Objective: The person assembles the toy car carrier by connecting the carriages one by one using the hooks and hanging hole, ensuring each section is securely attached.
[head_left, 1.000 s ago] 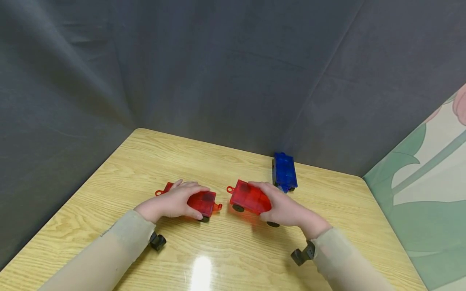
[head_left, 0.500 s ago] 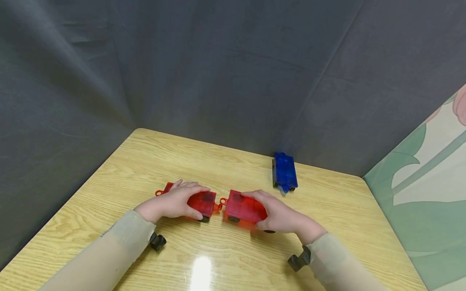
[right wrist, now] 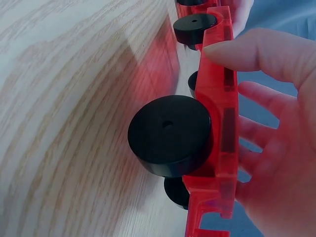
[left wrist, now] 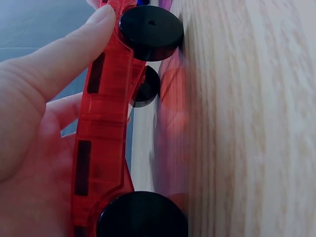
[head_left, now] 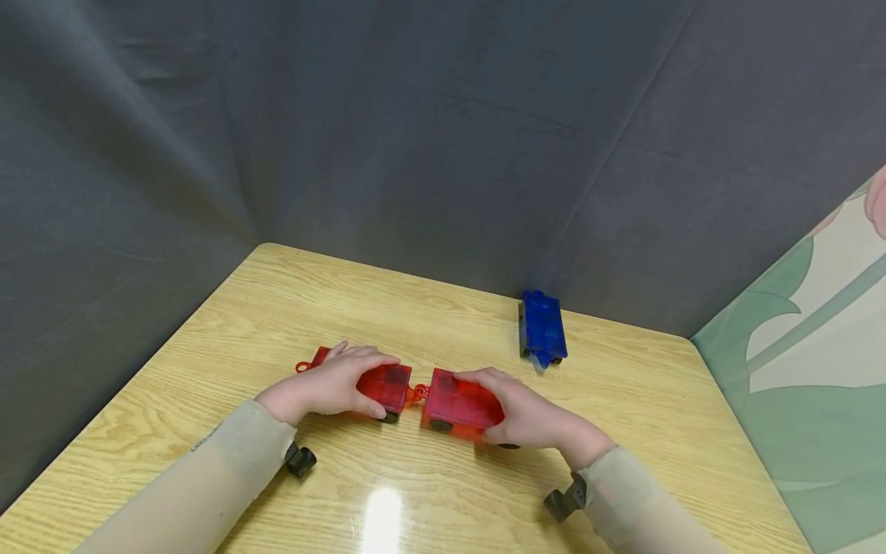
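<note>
Left hand point(head_left: 321, 385) grips left red toy wagon point(head_left: 392, 385) | right hand point(head_left: 529, 413) grips right red toy wagon point(head_left: 460, 400) | end to end, middle of wooden table point(head_left: 277, 308) | gap just closed, ring point(head_left: 421, 390) meets hook point(head_left: 412, 396); likely coupling, latch unclear

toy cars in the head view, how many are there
3: a red car in the left hand, a second red car in the right hand, a blue car farther back.
</note>
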Demonstrator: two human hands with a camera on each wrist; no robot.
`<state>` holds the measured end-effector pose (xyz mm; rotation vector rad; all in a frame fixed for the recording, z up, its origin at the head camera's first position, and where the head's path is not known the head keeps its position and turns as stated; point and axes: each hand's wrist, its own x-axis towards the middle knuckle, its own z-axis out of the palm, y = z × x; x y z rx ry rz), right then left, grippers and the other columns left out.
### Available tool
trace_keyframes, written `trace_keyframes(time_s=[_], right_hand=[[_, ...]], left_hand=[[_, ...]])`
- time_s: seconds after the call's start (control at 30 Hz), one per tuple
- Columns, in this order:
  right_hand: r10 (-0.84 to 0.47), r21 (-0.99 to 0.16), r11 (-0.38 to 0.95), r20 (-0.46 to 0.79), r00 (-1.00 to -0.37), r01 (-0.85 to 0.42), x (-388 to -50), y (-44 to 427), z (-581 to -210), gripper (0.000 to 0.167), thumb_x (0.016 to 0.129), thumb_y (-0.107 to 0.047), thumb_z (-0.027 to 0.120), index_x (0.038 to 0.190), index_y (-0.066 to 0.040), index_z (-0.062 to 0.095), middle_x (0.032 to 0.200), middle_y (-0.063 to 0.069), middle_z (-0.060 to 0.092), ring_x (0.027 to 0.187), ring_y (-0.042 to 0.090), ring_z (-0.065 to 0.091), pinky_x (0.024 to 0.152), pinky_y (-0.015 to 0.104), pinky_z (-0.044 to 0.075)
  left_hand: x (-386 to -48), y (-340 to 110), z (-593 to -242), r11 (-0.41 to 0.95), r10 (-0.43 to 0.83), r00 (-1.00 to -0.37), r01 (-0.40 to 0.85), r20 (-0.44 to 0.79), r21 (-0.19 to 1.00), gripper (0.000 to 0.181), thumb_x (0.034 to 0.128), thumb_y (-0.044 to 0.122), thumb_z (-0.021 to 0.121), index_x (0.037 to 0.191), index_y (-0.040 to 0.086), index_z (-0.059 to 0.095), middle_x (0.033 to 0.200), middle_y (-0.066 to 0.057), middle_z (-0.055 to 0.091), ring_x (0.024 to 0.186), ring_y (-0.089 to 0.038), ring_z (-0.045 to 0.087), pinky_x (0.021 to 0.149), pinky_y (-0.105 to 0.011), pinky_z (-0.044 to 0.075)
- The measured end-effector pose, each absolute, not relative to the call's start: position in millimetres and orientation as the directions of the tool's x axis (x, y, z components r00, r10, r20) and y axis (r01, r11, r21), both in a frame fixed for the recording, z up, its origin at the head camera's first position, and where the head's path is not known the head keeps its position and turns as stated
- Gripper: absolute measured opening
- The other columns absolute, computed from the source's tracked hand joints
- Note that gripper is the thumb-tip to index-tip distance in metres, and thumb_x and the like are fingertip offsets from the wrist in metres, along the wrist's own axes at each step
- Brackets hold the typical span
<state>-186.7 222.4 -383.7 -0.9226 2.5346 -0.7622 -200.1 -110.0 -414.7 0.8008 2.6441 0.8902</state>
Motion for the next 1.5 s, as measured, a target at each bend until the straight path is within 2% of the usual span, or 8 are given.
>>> trace_keyframes(time_s=[0.2, 1.07, 1.27, 1.5], right_hand=[[-0.67, -0.579, 0.648, -0.124, -0.732, -0.495, -186.5, 222.8, -385.0, 0.086, 0.076, -0.004, 0.08, 0.15, -0.022, 0.041, 0.136, 0.001, 0.049, 0.113, 0.022, 0.047, 0.087, 0.042, 0.047], [-0.674, -0.611, 0.647, -0.181, -0.716, -0.456, -188.1, 226.4, -394.2, 0.088, 0.077, -0.004, 0.079, 0.152, -0.024, 0.039, 0.142, 0.001, 0.045, 0.112, 0.021, 0.046, 0.086, 0.041, 0.046], [-0.676, -0.589, 0.661, -0.197, -0.71, -0.465, -189.2, 227.3, -393.3, 0.088, 0.08, -0.009, 0.079, 0.154, -0.025, 0.035, 0.144, 0.001, 0.043, 0.117, 0.023, 0.044, 0.09, 0.045, 0.045], [-0.634, -0.576, 0.691, -0.193, -0.749, -0.436, -189.0, 232.0, -395.5, 0.088, 0.08, -0.023, 0.083, 0.154, -0.017, 0.035, 0.144, 0.004, 0.045, 0.124, 0.026, 0.045, 0.095, 0.049, 0.044]], left_hand=[[-199.3, -108.7, -413.7, 0.67, 0.566, -0.823, 0.42, -0.055, 0.612, 0.082, 0.077, 0.043, 0.084, 0.148, 0.022, 0.047, 0.15, -0.013, 0.04, 0.141, -0.034, 0.031, 0.115, -0.056, 0.0], [-198.8, -107.8, -415.0, 0.665, 0.578, -0.815, 0.439, -0.043, 0.604, 0.083, 0.0773, 0.045, 0.083, 0.148, 0.021, 0.047, 0.15, -0.013, 0.041, 0.141, -0.034, 0.031, 0.115, -0.057, -0.001], [-199.3, -108.9, -415.3, 0.664, 0.577, -0.816, 0.442, -0.038, 0.604, 0.083, 0.0773, 0.045, 0.083, 0.148, 0.02, 0.047, 0.15, -0.013, 0.041, 0.14, -0.034, 0.032, 0.115, -0.057, -0.001], [-200.1, -112.4, -415.1, 0.664, 0.576, -0.816, 0.434, -0.045, 0.609, 0.082, 0.0784, 0.043, 0.083, 0.148, 0.02, 0.047, 0.151, -0.013, 0.04, 0.14, -0.034, 0.032, 0.115, -0.057, -0.001]])
